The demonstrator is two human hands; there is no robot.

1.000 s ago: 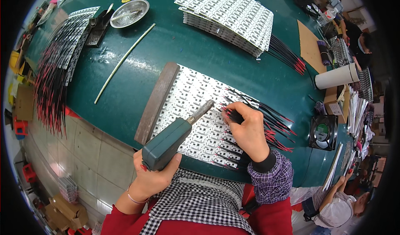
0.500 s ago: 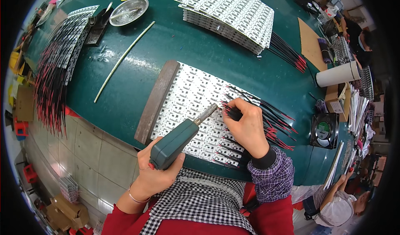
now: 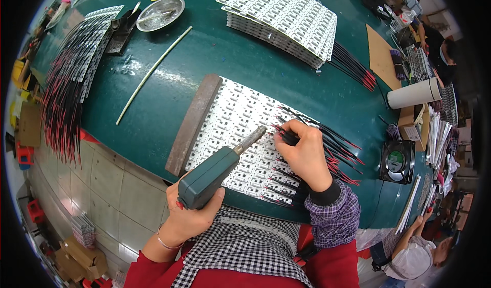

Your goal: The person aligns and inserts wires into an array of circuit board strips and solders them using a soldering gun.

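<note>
My left hand [image 3: 192,212] is wrapped round a dark green soldering gun [image 3: 210,176]. Its metal tip [image 3: 258,132] points over a white circuit board panel [image 3: 232,117] lying on the table, close to the fingers of my right hand. My right hand [image 3: 307,152] pinches black wires with red ends [image 3: 288,135] over the panel's right part; how many is hidden by the fingers. More black wires [image 3: 340,144] run from the panel's right side, their red ends lying on the table. A brown bar [image 3: 193,124] lies along the panel's left edge.
A stack of white panels [image 3: 279,19] stands at the back. Wired panels [image 3: 76,78] hang over the left edge. A metal dish [image 3: 160,14], a pale stick [image 3: 153,76], a small black fan [image 3: 397,161] and a white roll [image 3: 414,93] surround the work. A co-worker [image 3: 417,257] sits at right.
The soldering gun's body has shifted slightly left with my left hand, its tip staying near my right fingers. My right hand has barely moved and keeps its pinch on the wires.
</note>
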